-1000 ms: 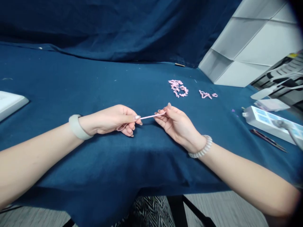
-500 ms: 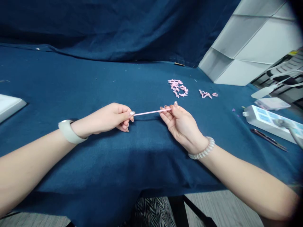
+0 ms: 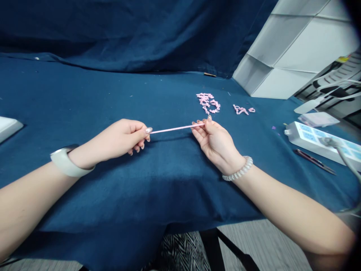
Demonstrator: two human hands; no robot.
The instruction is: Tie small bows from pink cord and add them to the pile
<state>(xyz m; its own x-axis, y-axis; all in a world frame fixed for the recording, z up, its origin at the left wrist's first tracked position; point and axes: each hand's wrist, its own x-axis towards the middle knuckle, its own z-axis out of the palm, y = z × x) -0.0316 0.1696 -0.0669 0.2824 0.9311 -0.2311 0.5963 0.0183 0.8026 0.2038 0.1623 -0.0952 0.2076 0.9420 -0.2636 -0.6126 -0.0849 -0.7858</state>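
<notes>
A thin pink cord (image 3: 172, 129) is stretched straight between my two hands, above the blue cloth. My left hand (image 3: 126, 136) pinches one end of it between thumb and fingers. At the other end, my right hand (image 3: 216, 141) grips the cord between thumb and forefinger, palm turned partly up. Beyond my right hand lies a cluster of small pink knotted pieces (image 3: 208, 102). A smaller group of similar pink pieces (image 3: 240, 109) rests to its right.
On the right are a white power strip (image 3: 318, 140) with a cable plugged in, thread snips (image 3: 314, 162) and a clear flat box (image 3: 318, 119). White storage boxes (image 3: 279, 81) stand at the back right. A white object (image 3: 9, 128) sits at the left edge.
My left hand has moved left, so a longer stretch of cord shows between the hands. The whole view has shifted slightly.
</notes>
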